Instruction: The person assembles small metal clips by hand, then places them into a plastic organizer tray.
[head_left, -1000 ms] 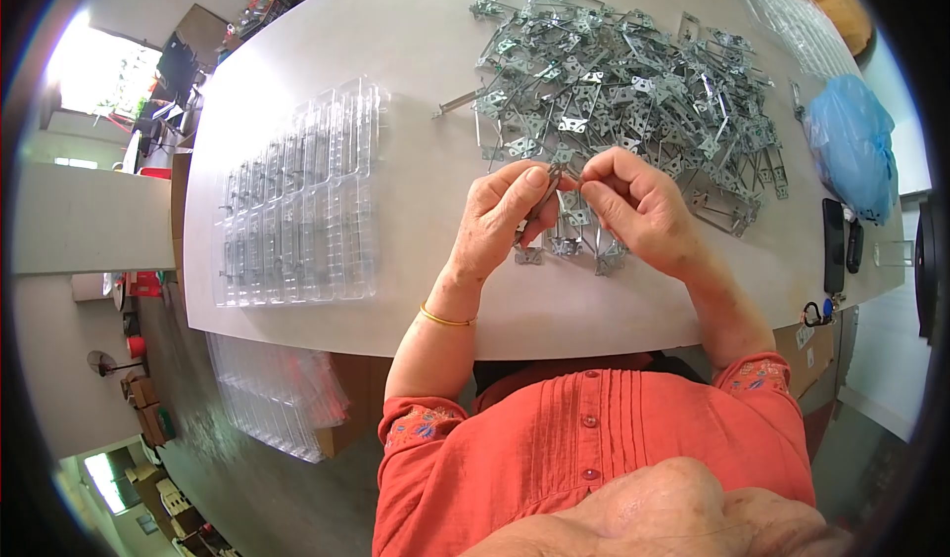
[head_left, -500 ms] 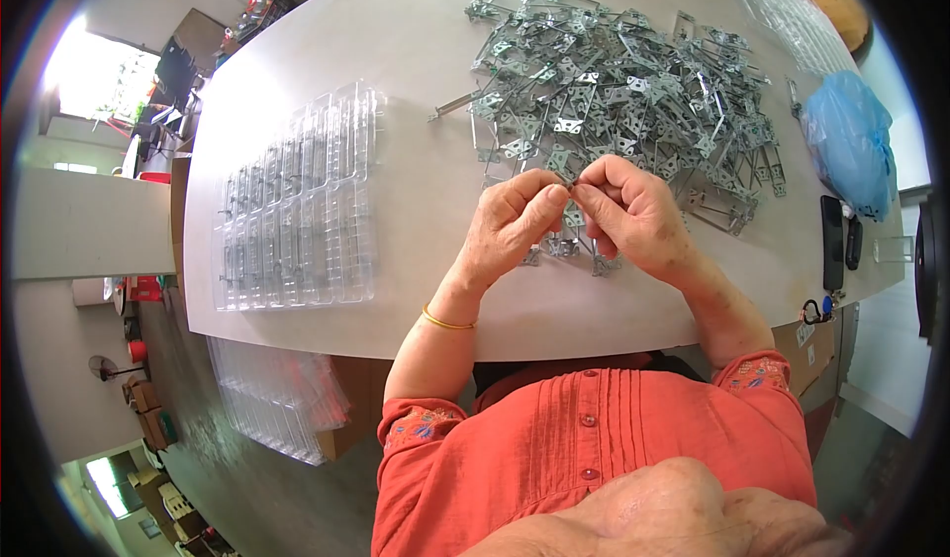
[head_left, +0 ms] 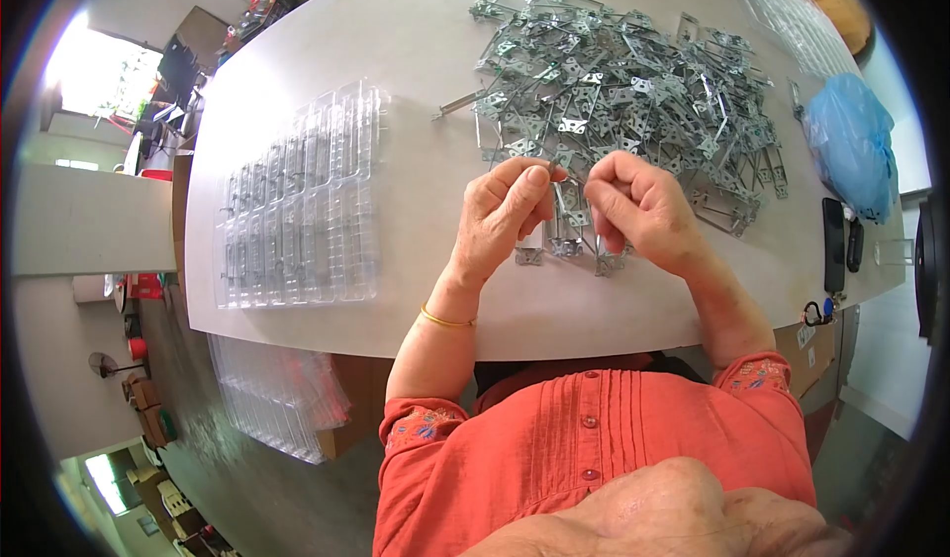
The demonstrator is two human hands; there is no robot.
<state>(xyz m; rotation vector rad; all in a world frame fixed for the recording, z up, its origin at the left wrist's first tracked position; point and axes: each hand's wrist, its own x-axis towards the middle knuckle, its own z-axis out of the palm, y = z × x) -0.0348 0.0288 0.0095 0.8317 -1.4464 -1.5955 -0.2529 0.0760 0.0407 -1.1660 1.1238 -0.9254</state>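
Observation:
A heap of small silvery metal brackets (head_left: 633,92) covers the upper middle of the white table. At the heap's near edge my left hand (head_left: 510,206) is closed, thumb against the curled fingers, on something too small to make out. My right hand (head_left: 638,206) is just to its right, thumb and index finger pinched; what it holds, if anything, is hidden. A narrow gap separates the two hands. Several brackets (head_left: 567,247) lie below and between them. To the left, clear plastic trays (head_left: 297,201) hold metal parts in their slots.
At the right edge of the table (head_left: 426,310) are a blue plastic bag (head_left: 849,141), a black phone-like object (head_left: 832,245) and a key ring (head_left: 817,312). Clear trays (head_left: 792,18) lie at the top right. More plastic trays (head_left: 277,399) sit below the table's left edge.
My hands have moved apart from touching at the fingertips. The left has shifted slightly left, the right slightly right, and more brackets show between them.

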